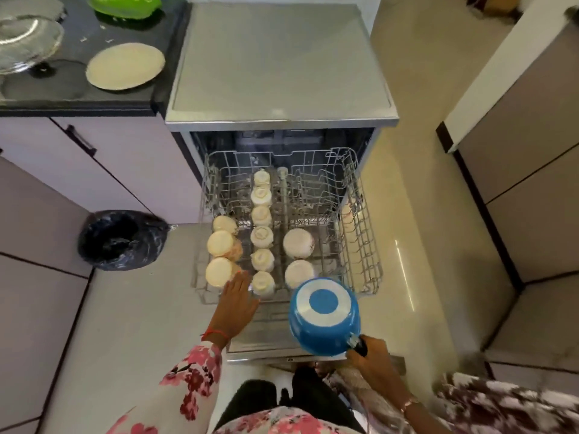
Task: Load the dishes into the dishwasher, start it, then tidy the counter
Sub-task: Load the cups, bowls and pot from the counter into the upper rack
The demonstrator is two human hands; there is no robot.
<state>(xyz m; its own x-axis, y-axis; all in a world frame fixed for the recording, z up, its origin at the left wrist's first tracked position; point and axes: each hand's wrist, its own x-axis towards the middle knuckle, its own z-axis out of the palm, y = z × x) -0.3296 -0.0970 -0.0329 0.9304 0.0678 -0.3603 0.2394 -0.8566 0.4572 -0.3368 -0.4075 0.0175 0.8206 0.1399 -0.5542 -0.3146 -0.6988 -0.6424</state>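
**Blue pot [324, 311] flipped bottom-up over the rack's [360, 214] near right corner**

Gripping it by the handle [358, 344] with the right hand [369, 355], handle pointing lower right of frame. Left hand [238, 303] flat, fingers straight, at the rack's front edge beside the cups [262, 281]. Probably wants pushing up-frame into the bare right side.

black bin bag [120, 239] at the left edge of the glossy beige floor [407, 220], right against the pale cabinet [125, 170], dark handle [82, 140] on it, tall beige cupboards [532, 158] along the right edge
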